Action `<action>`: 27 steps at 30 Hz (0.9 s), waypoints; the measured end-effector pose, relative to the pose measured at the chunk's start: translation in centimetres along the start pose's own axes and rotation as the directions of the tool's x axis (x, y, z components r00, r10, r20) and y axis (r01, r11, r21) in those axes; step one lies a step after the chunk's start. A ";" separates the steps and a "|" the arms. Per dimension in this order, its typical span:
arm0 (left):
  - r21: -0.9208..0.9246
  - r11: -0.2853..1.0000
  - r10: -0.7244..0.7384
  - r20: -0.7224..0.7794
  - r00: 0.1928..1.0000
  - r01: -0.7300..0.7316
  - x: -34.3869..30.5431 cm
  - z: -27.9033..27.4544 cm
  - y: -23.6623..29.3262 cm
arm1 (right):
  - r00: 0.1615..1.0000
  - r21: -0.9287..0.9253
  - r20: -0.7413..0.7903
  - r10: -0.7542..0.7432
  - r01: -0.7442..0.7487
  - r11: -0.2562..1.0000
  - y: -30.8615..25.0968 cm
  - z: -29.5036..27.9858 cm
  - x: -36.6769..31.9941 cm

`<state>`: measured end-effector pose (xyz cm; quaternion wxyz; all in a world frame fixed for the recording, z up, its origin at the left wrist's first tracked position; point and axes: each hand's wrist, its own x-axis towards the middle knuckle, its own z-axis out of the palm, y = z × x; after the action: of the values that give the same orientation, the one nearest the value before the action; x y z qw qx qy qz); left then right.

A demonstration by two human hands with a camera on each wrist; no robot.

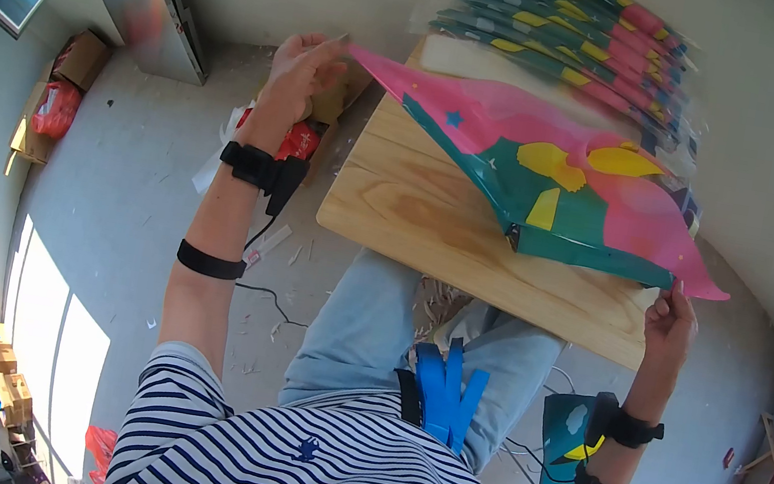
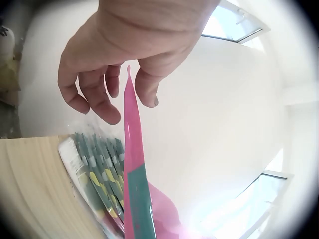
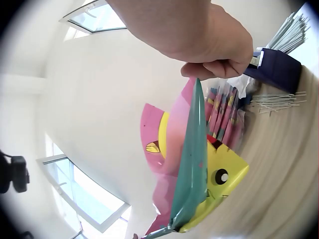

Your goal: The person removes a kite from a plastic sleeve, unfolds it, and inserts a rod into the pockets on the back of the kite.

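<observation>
A thin pink-and-green printed plastic sheet (image 1: 491, 162) with yellow shapes is spread in the air over the wooden table (image 1: 385, 191). My left hand (image 1: 307, 72) is at its far left corner. In the left wrist view the sheet's narrow tip (image 2: 130, 109) lies between thumb and fingers, which stand apart. My right hand (image 1: 672, 328) pinches the near right corner, fingers curled. From the right wrist view, the sheet (image 3: 192, 149) hangs below the right hand (image 3: 219, 50), with a yellow part and a round black eye.
Several flat packets (image 1: 560, 42) of similar print lie at the table's back. A dark blue tape dispenser (image 3: 279, 69) and thin white sticks (image 3: 276, 102) are on the table. Boxes (image 1: 82, 60) and a leaning metal panel (image 1: 154, 18) stand along the wall. A cable (image 1: 272, 297) crosses the floor.
</observation>
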<state>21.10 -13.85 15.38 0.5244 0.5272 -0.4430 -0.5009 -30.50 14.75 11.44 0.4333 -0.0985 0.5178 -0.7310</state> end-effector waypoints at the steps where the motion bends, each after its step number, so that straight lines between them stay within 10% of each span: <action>1: 0.005 1.000 -0.005 0.002 1.000 0.005 -0.7 0.6 -0.2 | 1.000 0.005 0.018 -0.004 0.004 1.000 0.3 0.0 -0.4; 3: 0.311 0.845 0.478 -0.077 0.875 -0.434 -2.6 1.7 -0.7 | 0.999 0.037 0.007 0.031 -0.031 0.999 1.3 -0.6 -0.1; 5: 0.464 0.738 0.488 0.136 0.862 -0.490 -5.8 2.7 -2.6 | 0.998 0.069 0.006 0.062 -0.062 0.996 1.3 0.1 -0.2; 7: 0.383 0.857 0.166 0.430 0.887 -0.346 -9.0 4.1 -6.7 | 0.998 0.058 0.068 -0.017 0.013 0.998 0.7 3.4 -1.9; 11: 0.375 0.912 -0.394 0.688 0.609 0.166 -14.9 7.5 -15.1 | 0.968 0.125 0.242 -0.062 0.032 0.992 -1.2 10.1 -3.9; 12: 0.373 0.913 -0.393 0.693 0.604 0.165 -15.6 8.7 -15.8 | 0.949 0.181 0.312 -0.032 -0.026 0.983 -1.7 12.2 -4.5; 14: 0.353 0.883 -0.450 0.824 0.344 0.310 -16.4 10.7 -16.4 | 0.923 0.232 0.385 -0.014 -0.083 0.969 -2.4 15.6 -5.5; 17: 0.228 0.888 -0.364 0.880 0.306 0.398 -17.7 13.0 -13.4 | 0.836 0.329 0.549 0.000 -0.216 0.920 -3.9 19.3 -6.8; 23: -0.547 0.601 0.205 0.810 0.549 0.583 -15.4 14.9 -6.1 | 0.740 0.503 0.636 -0.219 -0.182 0.845 -7.3 21.1 -7.9; 27: -0.525 0.714 -0.025 0.642 0.766 0.463 -15.2 13.2 -8.7 | 0.763 0.562 0.534 -0.363 0.001 0.827 -8.4 18.7 -6.8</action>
<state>5.91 0.27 8.39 0.4339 0.1813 -0.2999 -0.8300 -19.76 7.95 28.84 0.5122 -0.2618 0.1108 -0.8105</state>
